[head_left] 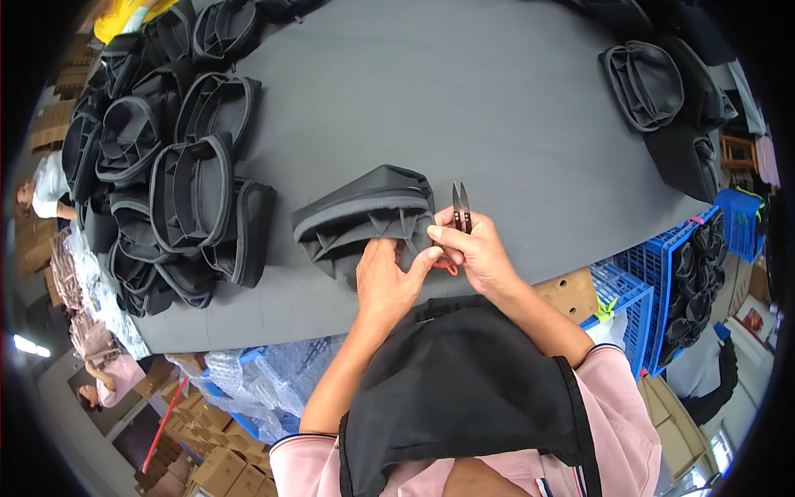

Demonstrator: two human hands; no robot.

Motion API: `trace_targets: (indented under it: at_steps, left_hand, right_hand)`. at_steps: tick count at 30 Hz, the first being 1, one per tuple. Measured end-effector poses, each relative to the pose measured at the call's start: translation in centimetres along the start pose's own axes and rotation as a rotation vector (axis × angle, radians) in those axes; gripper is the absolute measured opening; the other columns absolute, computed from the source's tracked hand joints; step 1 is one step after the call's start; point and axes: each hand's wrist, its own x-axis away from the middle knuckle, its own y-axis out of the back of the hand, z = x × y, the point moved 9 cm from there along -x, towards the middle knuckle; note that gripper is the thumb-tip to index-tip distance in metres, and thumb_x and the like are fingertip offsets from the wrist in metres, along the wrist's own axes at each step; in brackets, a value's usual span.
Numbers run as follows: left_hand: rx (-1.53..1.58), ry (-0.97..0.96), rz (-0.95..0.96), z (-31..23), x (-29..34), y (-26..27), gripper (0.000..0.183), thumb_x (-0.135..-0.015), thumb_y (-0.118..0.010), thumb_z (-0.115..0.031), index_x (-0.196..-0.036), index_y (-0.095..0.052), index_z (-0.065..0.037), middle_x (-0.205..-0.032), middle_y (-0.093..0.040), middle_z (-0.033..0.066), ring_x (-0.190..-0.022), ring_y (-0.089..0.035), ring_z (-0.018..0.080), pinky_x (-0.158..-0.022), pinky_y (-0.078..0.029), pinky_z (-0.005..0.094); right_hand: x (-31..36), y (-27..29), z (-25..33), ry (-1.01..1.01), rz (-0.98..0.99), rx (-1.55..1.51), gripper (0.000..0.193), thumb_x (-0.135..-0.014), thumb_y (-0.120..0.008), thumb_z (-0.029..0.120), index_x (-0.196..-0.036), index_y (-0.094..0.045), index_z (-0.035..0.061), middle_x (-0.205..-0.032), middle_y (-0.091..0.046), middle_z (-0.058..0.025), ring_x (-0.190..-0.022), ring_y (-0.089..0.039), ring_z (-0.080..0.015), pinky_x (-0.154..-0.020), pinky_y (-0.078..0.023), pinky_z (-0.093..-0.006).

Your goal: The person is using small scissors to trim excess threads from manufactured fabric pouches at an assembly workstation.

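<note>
A black fabric pouch [373,196] with inner dividers lies open on the grey table in front of me. My left hand [389,277] grips its near edge, with the fingers reaching inside and the thumb toward the right side. In my right hand [474,248] is a pair of small thread snips [461,203], blades pointing away from me and apart. The right thumb and a fingertip also meet the pouch's right edge. An orange-red cord [447,265] hangs just below the snips, beside the right palm.
Several similar black pouches [195,190] are heaped on the table's left side; more [642,85] lie at the far right. Blue plastic crates [654,273] stand against the right edge. Bubble wrap [265,377] and cardboard boxes [224,468] sit below left. Two people are at the far left.
</note>
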Motion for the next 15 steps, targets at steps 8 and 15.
trace_targets:
  at_steps: [8,15]
  left_hand:
    - [-0.033,-0.142,-0.185,-1.0,0.4,2.0,0.023,-0.066,-0.071,-0.017,-0.078,-0.061,0.0,-0.073,-0.059,0.0147,-0.066,-0.057,0.0328,-0.06,-0.045,0.0392]
    - [-0.088,-0.174,-0.111,-1.8,-0.2,2.0,0.026,-0.067,-0.07,-0.018,-0.082,-0.061,0.001,-0.075,-0.059,0.0155,-0.071,-0.057,0.0338,-0.065,-0.046,0.0396]
  right_hand:
    - [1.0,-1.2,1.9,0.064,0.059,0.481,0.019,-0.077,-0.066,0.008,-0.092,-0.058,0.0021,-0.069,-0.055,-0.0011,-0.053,-0.046,-0.0057,-0.047,-0.037,-0.0213]
    - [4.4,-2.1,8.0,0.517,-0.071,1.208,0.02,-0.077,-0.064,0.015,-0.095,-0.059,0.0079,-0.085,-0.056,-0.0045,-0.067,-0.058,-0.0217,-0.059,-0.045,-0.0349]
